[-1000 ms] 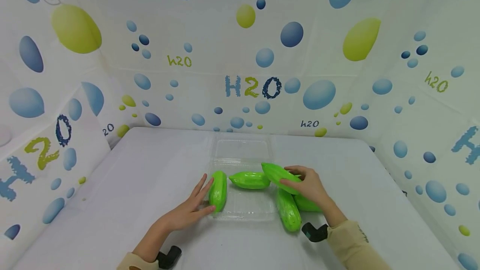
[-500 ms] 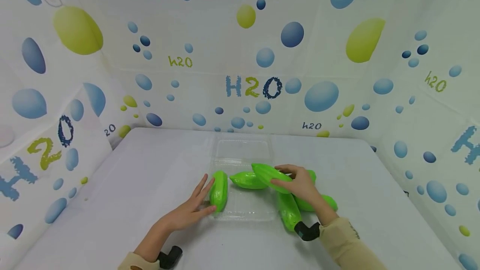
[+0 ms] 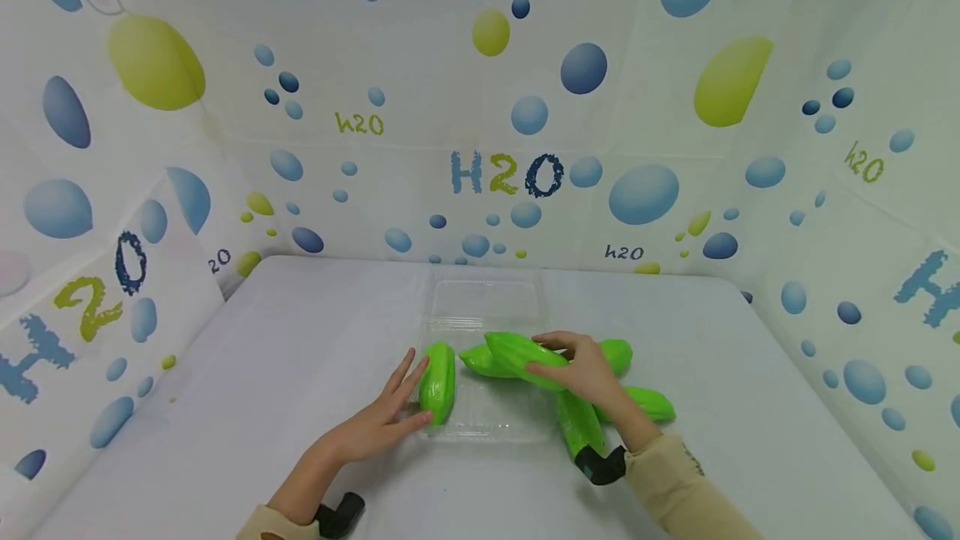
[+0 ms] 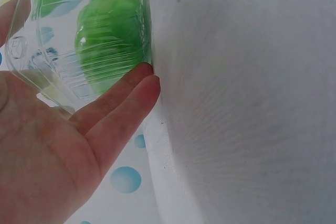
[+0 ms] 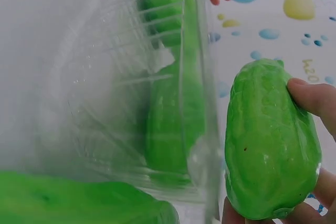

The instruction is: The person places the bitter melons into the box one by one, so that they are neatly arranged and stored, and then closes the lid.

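Observation:
My right hand (image 3: 588,369) grips a glossy bright green toy cucumber (image 3: 521,357) above the right part of a clear plastic box (image 3: 502,423). In the right wrist view, thumb and fingers hold this cucumber (image 5: 273,145) level with the box rim or higher. Inside the box, one cucumber (image 3: 437,386) lies lengthwise along the left wall. Another (image 3: 477,362) lies crosswise at the back, partly hidden by the held one. My left hand (image 3: 375,427) rests against the box's left side, its fingers spread. Straight fingers (image 4: 123,106) touch the outer wall in the left wrist view.
The box's clear lid (image 3: 487,300) lies folded back behind it. Right of the box are three more cucumbers: one in front (image 3: 577,423), one farther right (image 3: 654,404), one behind my right hand (image 3: 618,355). A white table (image 3: 300,332) bears everything; a patterned curtain (image 3: 420,48) hangs behind.
My right hand has carried the cucumber left, from over the loose cucumbers to over the box. My left hand has stayed at the box's side.

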`<state>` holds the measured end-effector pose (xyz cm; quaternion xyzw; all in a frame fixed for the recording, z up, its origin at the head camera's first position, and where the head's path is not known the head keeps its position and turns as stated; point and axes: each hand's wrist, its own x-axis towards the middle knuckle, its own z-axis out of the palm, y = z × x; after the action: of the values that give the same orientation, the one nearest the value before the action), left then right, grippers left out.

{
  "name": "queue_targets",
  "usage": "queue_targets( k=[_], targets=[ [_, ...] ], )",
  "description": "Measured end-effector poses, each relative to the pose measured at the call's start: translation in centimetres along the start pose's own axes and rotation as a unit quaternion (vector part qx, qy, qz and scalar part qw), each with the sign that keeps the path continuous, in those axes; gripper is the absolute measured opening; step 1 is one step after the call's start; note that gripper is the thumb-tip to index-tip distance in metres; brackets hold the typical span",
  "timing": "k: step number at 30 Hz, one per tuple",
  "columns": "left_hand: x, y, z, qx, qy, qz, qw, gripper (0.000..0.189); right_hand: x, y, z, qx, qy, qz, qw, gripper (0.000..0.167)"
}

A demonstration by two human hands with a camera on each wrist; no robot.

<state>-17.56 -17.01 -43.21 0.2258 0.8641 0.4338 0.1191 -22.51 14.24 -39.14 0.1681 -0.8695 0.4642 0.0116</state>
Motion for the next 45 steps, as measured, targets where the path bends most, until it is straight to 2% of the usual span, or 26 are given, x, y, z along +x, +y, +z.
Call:
queue_targets(
  k=[10, 17, 23, 29, 37, 45],
  targets=[
    [-0.1, 0.4, -0.1, -0.009, -0.004, 0.010, 0.9999, 0.074, 0.4, -0.4, 1.4, -0.002, -0.013, -0.001, 0.9999, 0.040],
    [0.0, 0.3, 0.0, -0.006, -0.001, 0.002, 1.0000, 0.075, 0.5, -0.5, 2.2, -0.002, -0.028, -0.014, 0.9995, 0.040],
    [0.0, 0.2, 0.0, -0.007, -0.002, 0.006, 1.0000, 0.076, 0.7, -0.4, 3.0, -0.006, -0.023, -0.012, 0.9996, 0.041],
    [0.0, 0.2, -0.1, -0.007, -0.002, 0.005, 1.0000, 0.076, 0.7, -0.2, 3.7, -0.040, -0.022, -0.021, 0.9987, 0.042],
    [0.1, 0.2, -0.1, -0.003, -0.001, 0.003, 1.0000, 0.076, 0.6, -0.2, 4.2, -0.098, -0.041, -0.038, 0.9936, 0.046],
    [-0.1, 0.8, 0.0, -0.001, 0.001, 0.012, 0.9999, 0.074, 0.6, -0.4, 4.8, -0.142, -0.052, -0.031, 0.9881, 0.046]
  ],
)
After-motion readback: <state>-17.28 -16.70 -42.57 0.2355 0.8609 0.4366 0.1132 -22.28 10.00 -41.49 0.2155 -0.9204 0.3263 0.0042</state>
